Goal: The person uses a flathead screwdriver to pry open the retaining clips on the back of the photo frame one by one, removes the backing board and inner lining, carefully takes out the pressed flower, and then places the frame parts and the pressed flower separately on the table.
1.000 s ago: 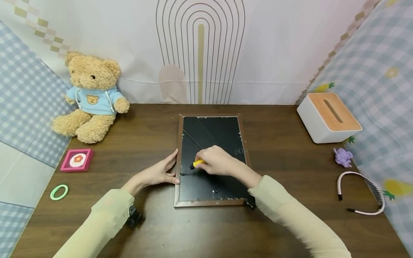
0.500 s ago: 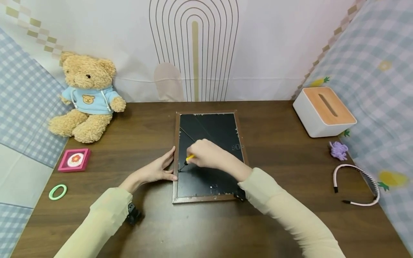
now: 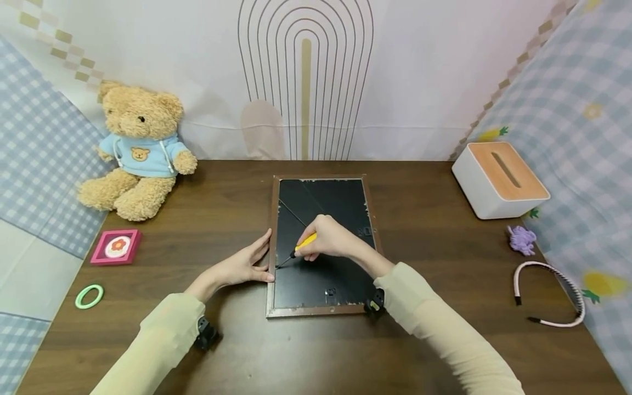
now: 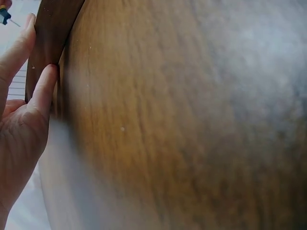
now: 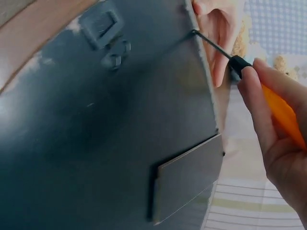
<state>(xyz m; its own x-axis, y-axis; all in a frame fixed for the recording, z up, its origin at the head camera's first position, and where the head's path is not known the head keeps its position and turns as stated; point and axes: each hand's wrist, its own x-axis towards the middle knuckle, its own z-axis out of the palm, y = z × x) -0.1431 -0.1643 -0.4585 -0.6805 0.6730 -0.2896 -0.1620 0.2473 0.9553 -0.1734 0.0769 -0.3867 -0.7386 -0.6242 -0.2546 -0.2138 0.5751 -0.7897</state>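
Working over a rectangular picture frame, lying back side up near the middle of a dark brown, wood-grained bench. Showing brown edges with scuffed, worn patches, a smooth black backing panel bordered by whitish chips, a flap set at a slant, a small hanger near the edge closest to the viewer, and a second hanger near the right edge. Spreading the left hand, thumb and fingers wide apart, and touching the frame's left side. Pinching a screwdriver in the right hand, with fingers holding its yellow-orange handle. Slanting the thin shaft past a black collar and touching the frame's left inner edge with the tip.
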